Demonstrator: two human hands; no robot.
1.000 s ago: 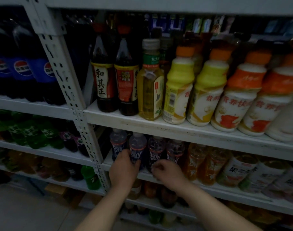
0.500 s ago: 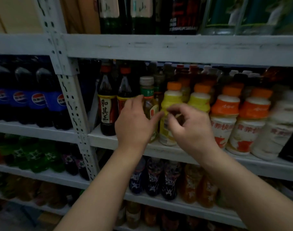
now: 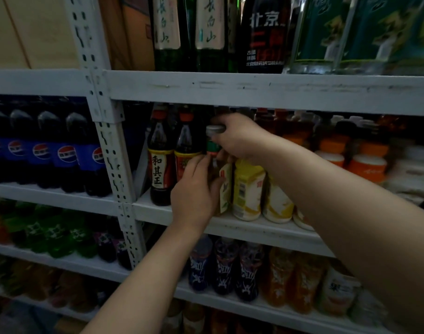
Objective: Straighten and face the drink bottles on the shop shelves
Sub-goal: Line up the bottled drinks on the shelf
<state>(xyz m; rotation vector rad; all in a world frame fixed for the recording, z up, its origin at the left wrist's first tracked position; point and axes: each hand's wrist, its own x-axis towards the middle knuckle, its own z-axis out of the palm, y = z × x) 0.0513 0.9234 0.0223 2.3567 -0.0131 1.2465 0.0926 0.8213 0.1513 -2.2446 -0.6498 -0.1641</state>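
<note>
I am watching both hands working on 1 tea bottle point(image 3: 226, 189) at the front edge of the middle shelf point(image 3: 254, 233), near its left end. The right hand point(image 3: 239, 138) is curling over the bottle's pale cap point(image 3: 215, 129) and green neck band from above. The left hand point(image 3: 194, 196) is wrapping its fingers round the amber body lower down and hiding most of it. The 2 hands are sitting close together, 1 above the other, both clamped on that bottle. Its label is showing only as a narrow strip on the right side. I cannot tell whether its base is touching the shelf.

Just left of it, 2 dark bottles with red caps point(image 3: 159, 162) are standing upright at the shelf's left end. Just right of it, 2 yellow-topped bottles point(image 3: 248, 189) are lining the front edge. The orange-topped bottles point(image 3: 367, 165) beyond them are blurring too much to count.

On the top shelf point(image 3: 254, 91), 2 green bottles with pale labels point(image 3: 166, 32), 1 black bottle point(image 3: 264, 34) and 2 teal-labelled bottles point(image 3: 319, 32) are standing along the front edge. Left of the perforated post point(image 3: 109, 153), 5 blue cola labels point(image 3: 66, 154) are facing out in a row. On the shelf below the hands, 3 dark bottles with blue labels point(image 3: 225, 271) are standing side by side, with 2 orange drinks point(image 3: 278, 278) to their right.
</note>
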